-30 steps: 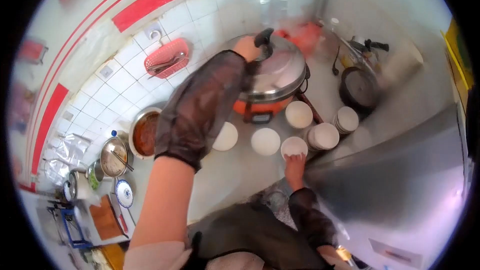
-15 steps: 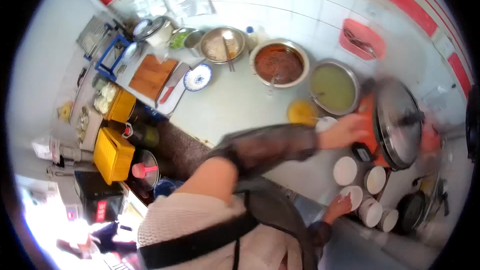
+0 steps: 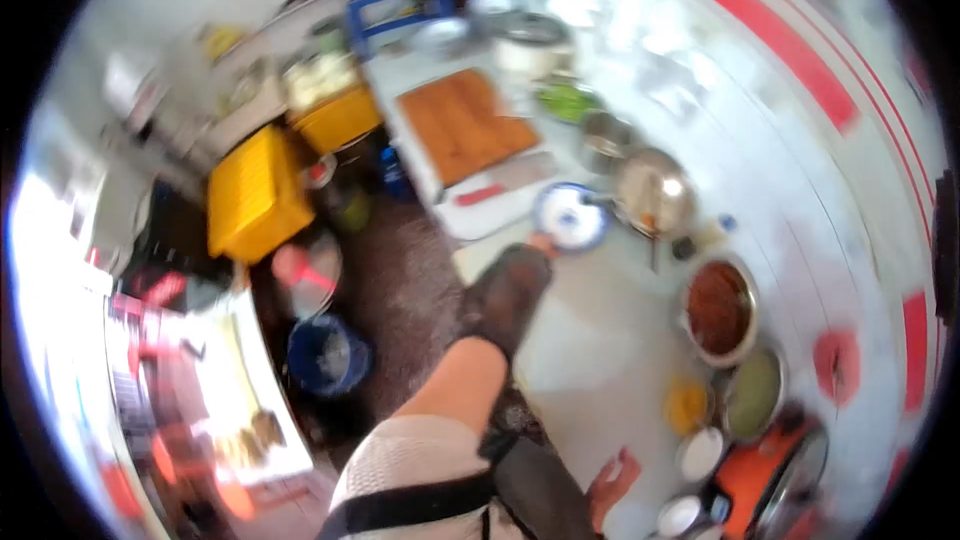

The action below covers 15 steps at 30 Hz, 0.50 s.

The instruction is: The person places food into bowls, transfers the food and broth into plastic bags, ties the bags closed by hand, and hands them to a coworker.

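My left hand [image 3: 545, 244], blurred, is at the near edge of a white plate with a blue rim [image 3: 572, 217]; its fingers are too smeared to tell whether they grip it. The plate lies beside a knife with a red handle [image 3: 481, 195] and a wooden cutting board [image 3: 466, 126]. Low in the view, my right hand [image 3: 613, 480] is over the counter with its fingers apart and nothing in them. To its right are white bowls [image 3: 701, 454] and an orange cooker [image 3: 752, 478] with its lid on.
Along the wall stand a metal bowl with chopsticks [image 3: 654, 190], a bowl of red sauce [image 3: 719, 310], a bowl of green liquid [image 3: 754, 396] and a yellow container [image 3: 688, 405]. On the left are a yellow crate [image 3: 258, 196] and a blue bucket [image 3: 328, 355] on the floor.
The view has swung left. My left hand has left the cooker lid and moved across to the blue-rimmed plate. My right hand has let go of the white bowl.
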Each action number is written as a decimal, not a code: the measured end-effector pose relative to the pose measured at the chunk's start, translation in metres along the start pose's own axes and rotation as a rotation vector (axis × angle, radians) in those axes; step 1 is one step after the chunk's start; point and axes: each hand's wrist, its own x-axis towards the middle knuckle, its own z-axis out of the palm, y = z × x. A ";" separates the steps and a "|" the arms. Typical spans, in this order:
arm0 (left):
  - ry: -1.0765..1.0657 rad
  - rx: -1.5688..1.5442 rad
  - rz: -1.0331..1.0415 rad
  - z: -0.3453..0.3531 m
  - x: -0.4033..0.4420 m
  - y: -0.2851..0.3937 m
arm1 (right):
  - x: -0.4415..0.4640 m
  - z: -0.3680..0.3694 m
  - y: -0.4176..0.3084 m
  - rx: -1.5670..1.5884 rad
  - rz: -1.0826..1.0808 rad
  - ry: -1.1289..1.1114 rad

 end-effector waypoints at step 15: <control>0.111 -1.107 -1.105 -0.175 -0.287 0.175 | 0.141 0.173 -0.083 1.274 0.523 -0.913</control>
